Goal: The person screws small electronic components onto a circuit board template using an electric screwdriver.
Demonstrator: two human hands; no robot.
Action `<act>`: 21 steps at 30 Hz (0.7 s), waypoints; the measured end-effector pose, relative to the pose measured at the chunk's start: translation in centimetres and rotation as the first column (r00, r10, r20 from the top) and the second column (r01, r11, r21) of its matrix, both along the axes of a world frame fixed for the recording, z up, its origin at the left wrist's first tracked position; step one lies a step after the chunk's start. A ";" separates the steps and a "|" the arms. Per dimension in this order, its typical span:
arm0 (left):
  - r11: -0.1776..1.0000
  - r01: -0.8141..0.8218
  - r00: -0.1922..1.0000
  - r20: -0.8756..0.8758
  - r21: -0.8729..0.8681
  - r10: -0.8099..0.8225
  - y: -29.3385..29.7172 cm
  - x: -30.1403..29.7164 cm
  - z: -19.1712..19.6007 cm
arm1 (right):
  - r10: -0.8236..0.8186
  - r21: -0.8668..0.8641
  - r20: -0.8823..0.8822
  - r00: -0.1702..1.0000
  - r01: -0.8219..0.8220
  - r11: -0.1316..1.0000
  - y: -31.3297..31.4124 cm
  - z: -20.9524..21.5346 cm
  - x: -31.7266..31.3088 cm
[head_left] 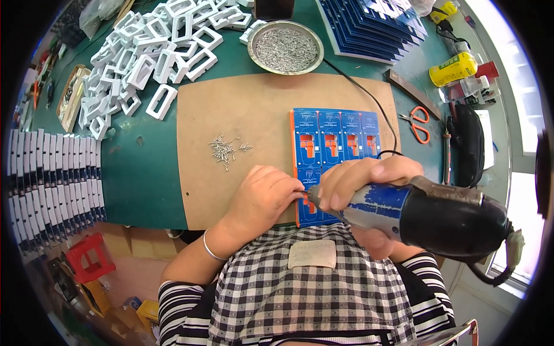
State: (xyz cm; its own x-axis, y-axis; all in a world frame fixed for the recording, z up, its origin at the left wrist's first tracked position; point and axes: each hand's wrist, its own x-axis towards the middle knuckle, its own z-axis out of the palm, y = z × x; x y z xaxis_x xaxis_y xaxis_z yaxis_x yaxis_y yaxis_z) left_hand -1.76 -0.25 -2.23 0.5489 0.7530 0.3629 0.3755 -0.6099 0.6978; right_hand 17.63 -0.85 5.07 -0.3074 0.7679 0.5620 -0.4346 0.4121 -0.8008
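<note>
Head view: Both hands meet at a blue panel (332,158) with orange cut-outs, lying on a brown board (248,109) atop a green bench (141,190). The right hand (360,179) is wrapped around a blue, silver and black driver (407,213), its nose pointing left at the panel's near half. Against that nose, the left hand (266,193) has thumb and fingers drawn together over the panel's left side; what they pinch is too small to tell. A silver bracelet (212,247) circles the left wrist.

Loose screws (222,150) lie scattered on the board, left of the panel and beyond the left hand. A metal bowl (252,56) filled with more screws stands at the board's far edge, between a heap of white frames (141,69) on the left and a stack of blue sheets (369,29) on the right. A black cord (372,94) curves across the board's far right corner.

Along the bench's right side sit orange-handled scissors (419,124), a metal bar (412,92), a yellow bottle (453,69) and a black case (467,147). Rows of pale blocks (55,184) line the left. The worker wears a checked apron (311,294) over striped sleeves.
</note>
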 end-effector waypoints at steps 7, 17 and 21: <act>0.972 -0.193 0.976 -0.072 0.133 0.204 1.6 -3.9 2.4 | -0.092 0.004 0.551 0.830 0.108 0.994 0.6 2.9 -0.1; 0.899 -0.249 0.863 -0.340 0.359 0.375 4.0 -5.2 2.3 | -0.068 -0.155 0.071 0.995 0.078 0.985 2.3 -0.5 -1.1; 0.895 -0.162 0.858 -0.389 0.415 0.336 4.7 -4.1 1.8 | -0.245 -0.380 -0.062 0.968 0.204 0.902 3.0 -1.3 0.2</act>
State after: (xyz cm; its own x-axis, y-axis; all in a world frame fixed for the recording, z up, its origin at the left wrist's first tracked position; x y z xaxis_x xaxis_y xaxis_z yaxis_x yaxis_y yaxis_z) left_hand -5.90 4.47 -0.42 0.5259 0.7522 0.3970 0.7613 -0.6244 0.1747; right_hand 17.80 2.18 3.76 -0.0572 0.9676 0.2459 -0.4557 0.1938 -0.8688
